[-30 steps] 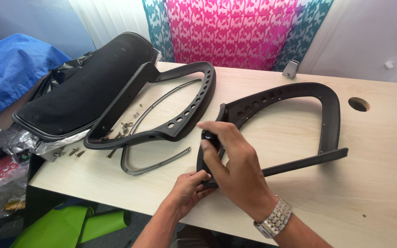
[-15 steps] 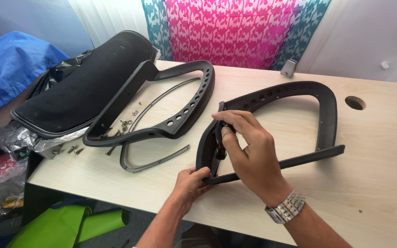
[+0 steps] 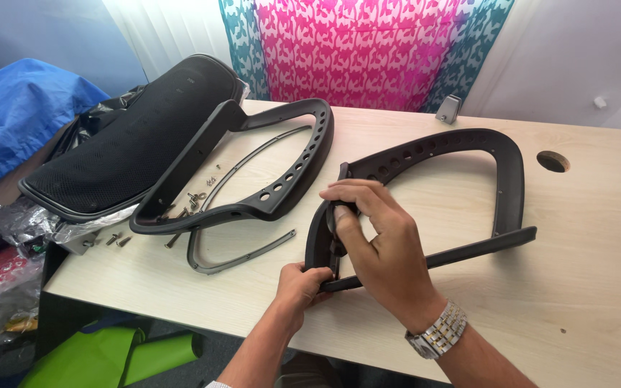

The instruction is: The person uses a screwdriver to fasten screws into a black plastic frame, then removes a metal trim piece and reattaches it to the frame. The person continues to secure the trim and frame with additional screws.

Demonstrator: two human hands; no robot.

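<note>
Now right hand sits higher on near black curved frame than a second ago, fingers curled over its left upright, thumb pressing inner edge. Left hand unchanged, clamped on frame's lower corner where straight bar meets curve. Frame lies flat on tabletop, right of second perforated frame. Loose screws nearby, mesh seat back beyond. Grip shift suggests work moving up the upright.

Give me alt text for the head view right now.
Both hands grip a black curved chair frame on a pale wooden table: left hand at its lower corner, right hand over its left edge. A second frame, mesh seat back and loose screws lie left.
</note>
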